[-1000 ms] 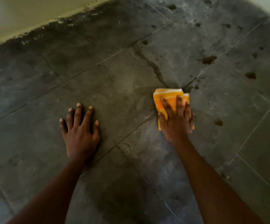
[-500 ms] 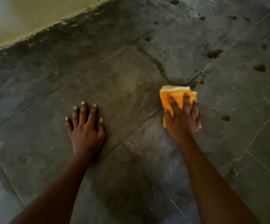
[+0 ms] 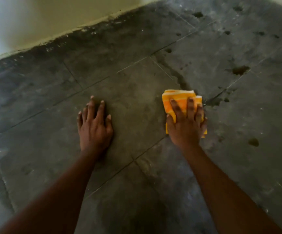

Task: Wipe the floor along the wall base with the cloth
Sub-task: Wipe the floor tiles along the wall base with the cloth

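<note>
A folded orange and yellow striped cloth (image 3: 177, 98) lies on the dark grey tiled floor (image 3: 136, 92), near a tile joint. My right hand (image 3: 186, 123) presses flat on top of it, fingers spread over the fabric, covering its near half. To the left, my left hand (image 3: 94, 127) rests palm down on a bare tile, fingers pointing toward the wall. The wall base (image 3: 66, 32) runs diagonally across the upper left, well beyond both hands, with a dark grimy band of floor along it.
The pale yellowish wall (image 3: 55, 16) fills the upper left corner. Dark wet spots (image 3: 239, 70) dot the tiles to the right of the cloth. A wet streak (image 3: 175, 73) runs from a tile joint down to the cloth. A damp patch darkens the floor between my forearms.
The view has shifted so the wall base sits lower in frame. My right hand and the cloth have slid a little left, off the tile joint. My left hand's fingers have drawn together.
</note>
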Available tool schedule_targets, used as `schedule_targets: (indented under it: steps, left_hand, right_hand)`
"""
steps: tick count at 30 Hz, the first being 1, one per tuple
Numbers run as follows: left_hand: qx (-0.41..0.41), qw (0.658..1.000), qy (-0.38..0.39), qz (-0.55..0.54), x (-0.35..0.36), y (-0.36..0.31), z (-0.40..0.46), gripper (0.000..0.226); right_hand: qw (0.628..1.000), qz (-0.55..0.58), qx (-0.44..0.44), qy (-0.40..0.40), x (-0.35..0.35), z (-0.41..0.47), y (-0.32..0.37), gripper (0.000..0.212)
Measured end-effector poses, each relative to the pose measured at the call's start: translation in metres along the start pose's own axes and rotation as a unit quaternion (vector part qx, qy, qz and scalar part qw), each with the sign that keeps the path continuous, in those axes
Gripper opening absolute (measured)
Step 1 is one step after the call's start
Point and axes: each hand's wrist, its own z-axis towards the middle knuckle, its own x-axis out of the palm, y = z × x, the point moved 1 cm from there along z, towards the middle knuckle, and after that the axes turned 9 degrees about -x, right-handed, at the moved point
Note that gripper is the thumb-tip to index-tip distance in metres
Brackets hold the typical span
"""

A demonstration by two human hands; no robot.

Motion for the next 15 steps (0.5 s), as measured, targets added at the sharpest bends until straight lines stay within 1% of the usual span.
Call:
schedule_targets:
  steps: [1,2,4,6,7,9,13,15]
  left_hand:
    - [-0.011,1.0,-0.001,-0.011,0.003,0.002,0.002,0.062]
    - [-0.016,1.0,-0.003,-0.017,0.004,0.003,0.002,0.063]
    - [-0.01,0.999,-0.013,-0.028,0.004,0.0,-0.001,0.065]
    - [-0.016,0.999,-0.022,-0.037,0.001,-0.001,0.0,0.063]
    - [-0.019,0.999,-0.022,-0.039,0.0,-0.002,0.001,0.062]
    - [-0.019,0.999,-0.022,-0.036,0.0,-0.002,-0.002,0.061]
    - [-0.023,0.999,-0.001,-0.03,-0.003,-0.003,0.003,0.059]
    - [-0.025,0.999,0.023,-0.019,-0.004,-0.002,0.002,0.06]
  right_hand:
    - [1.0,-0.004,-0.005,-0.013,0.007,0.014,0.016,0.061]
    - [0.999,-0.004,-0.03,-0.021,0.011,0.024,0.031,0.06]
    - [0.993,-0.012,-0.119,-0.008,0.012,0.031,0.045,0.059]
    - [0.974,-0.033,-0.223,0.026,0.01,0.03,0.042,0.06]
    - [0.965,-0.035,-0.256,0.041,0.006,0.03,0.037,0.061]
    - [0.958,-0.026,-0.277,0.07,-0.002,0.03,0.03,0.062]
    - [0.957,-0.032,-0.259,0.126,-0.007,0.037,0.035,0.063]
    - [0.956,-0.024,-0.263,0.132,-0.011,0.036,0.036,0.063]
